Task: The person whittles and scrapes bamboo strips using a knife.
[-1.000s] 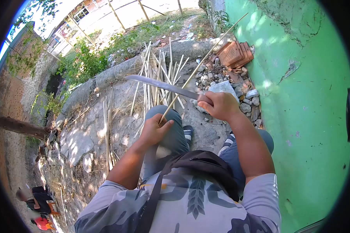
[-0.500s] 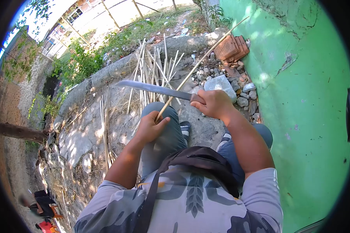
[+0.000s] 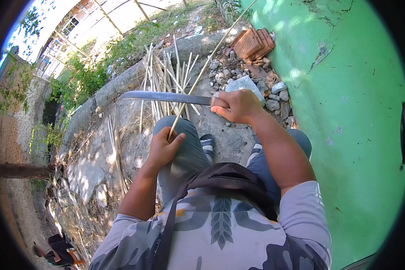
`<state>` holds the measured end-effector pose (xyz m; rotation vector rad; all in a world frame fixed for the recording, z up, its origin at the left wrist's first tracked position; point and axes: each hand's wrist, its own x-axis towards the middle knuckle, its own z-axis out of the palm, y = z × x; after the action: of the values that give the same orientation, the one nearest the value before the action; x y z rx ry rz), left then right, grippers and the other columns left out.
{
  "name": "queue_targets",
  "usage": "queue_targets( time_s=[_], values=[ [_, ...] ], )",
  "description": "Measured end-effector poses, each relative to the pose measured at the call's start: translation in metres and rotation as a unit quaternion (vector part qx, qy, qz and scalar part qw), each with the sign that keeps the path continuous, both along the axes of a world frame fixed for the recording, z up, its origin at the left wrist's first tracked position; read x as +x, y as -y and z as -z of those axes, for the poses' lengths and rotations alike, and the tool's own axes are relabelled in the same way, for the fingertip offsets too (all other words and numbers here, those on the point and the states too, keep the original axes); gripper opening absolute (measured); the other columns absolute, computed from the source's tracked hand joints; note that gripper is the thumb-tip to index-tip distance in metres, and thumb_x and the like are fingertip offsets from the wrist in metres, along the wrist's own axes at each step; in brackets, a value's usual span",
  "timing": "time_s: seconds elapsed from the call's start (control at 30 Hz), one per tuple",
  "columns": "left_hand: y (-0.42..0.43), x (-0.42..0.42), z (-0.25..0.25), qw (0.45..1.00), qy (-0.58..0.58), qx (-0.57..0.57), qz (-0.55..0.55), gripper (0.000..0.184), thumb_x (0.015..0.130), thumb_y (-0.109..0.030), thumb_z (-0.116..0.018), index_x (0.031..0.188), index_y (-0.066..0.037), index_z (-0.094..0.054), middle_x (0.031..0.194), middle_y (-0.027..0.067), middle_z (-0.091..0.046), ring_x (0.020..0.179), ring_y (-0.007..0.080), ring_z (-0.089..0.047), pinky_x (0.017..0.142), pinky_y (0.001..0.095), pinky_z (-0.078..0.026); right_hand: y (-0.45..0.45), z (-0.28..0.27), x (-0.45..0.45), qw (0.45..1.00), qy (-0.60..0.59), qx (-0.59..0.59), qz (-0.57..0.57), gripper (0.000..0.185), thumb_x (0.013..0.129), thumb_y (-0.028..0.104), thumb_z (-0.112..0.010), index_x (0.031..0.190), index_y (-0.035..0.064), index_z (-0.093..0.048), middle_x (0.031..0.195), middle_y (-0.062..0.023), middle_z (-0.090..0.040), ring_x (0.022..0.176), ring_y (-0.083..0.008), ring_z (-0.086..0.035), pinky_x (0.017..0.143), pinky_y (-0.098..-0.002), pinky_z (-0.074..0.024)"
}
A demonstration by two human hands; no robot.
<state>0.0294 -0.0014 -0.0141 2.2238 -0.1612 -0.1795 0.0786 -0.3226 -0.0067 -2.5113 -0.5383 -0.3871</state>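
Note:
Resting by my left knee, my left hand (image 3: 164, 147) is closed around the lower end of a long, thin bamboo strip (image 3: 204, 69). The strip slants up and away to the right, towards the green wall. My right hand (image 3: 238, 106) grips the handle of a machete (image 3: 166, 97), whose long blade points left. The blade crosses the strip above my left hand; whether its edge touches the strip I cannot tell. Beyond the blade, a pile of pale split strips (image 3: 162, 81) lies on the ground.
A green wall (image 3: 342, 130) rises on my right. Stacked clay roof tiles (image 3: 252, 44), a pale stone block (image 3: 246, 86) and rubble lie along its foot. More strips (image 3: 117, 155) are on the ground to my left. A person (image 3: 58, 250) in dark clothing is at the lower left.
The machete has shifted slightly left in view, and its blade now lies more level across the strip. My left hand still holds the strip. The whole view has turned a little.

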Motion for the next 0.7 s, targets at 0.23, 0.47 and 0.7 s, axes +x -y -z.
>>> queue_targets(
  time_s=[0.23, 0.47, 0.7],
  values=[
    [0.0, 0.0, -0.006, 1.0, -0.01, -0.006, -0.008, 0.036, 0.093, -0.032, -0.08, 0.083, -0.003, -0.06, 0.067, -0.0022, -0.052, 0.064, 0.0079, -0.044, 0.056, 0.0296, -0.039, 0.018, 0.015, 0.025, 0.989, -0.083, 0.069, 0.103, 0.053, 0.094, 0.063, -0.062, 0.09, 0.011, -0.069, 0.077, -0.015, -0.072, 0.078, -0.0381, -0.072, 0.069, -0.0505, -0.055],
    [-0.002, 0.002, 0.001, 1.0, 0.008, -0.024, 0.009, 0.035, 0.093, -0.029, -0.081, 0.083, -0.004, -0.057, 0.067, -0.004, -0.048, 0.064, 0.0067, -0.04, 0.055, 0.0282, -0.036, -0.005, 0.004, -0.001, 0.999, 0.03, 0.024, -0.036, 0.045, 0.092, 0.056, -0.069, 0.087, 0.0117, -0.065, 0.071, -0.0126, -0.069, 0.069, -0.0396, -0.069, 0.064, -0.0496, -0.0536],
    [-0.002, -0.003, -0.005, 1.0, 0.022, 0.006, 0.016, 0.038, 0.09, -0.032, -0.083, 0.089, -0.003, -0.057, 0.064, -0.0032, -0.047, 0.061, 0.0071, -0.039, 0.053, 0.0291, -0.035, 0.009, 0.005, 0.015, 0.998, 0.018, 0.04, 0.044, 0.049, 0.092, 0.059, -0.067, 0.087, 0.0109, -0.064, 0.072, -0.0145, -0.07, 0.07, -0.0399, -0.07, 0.064, -0.0505, -0.0541]
  ],
)
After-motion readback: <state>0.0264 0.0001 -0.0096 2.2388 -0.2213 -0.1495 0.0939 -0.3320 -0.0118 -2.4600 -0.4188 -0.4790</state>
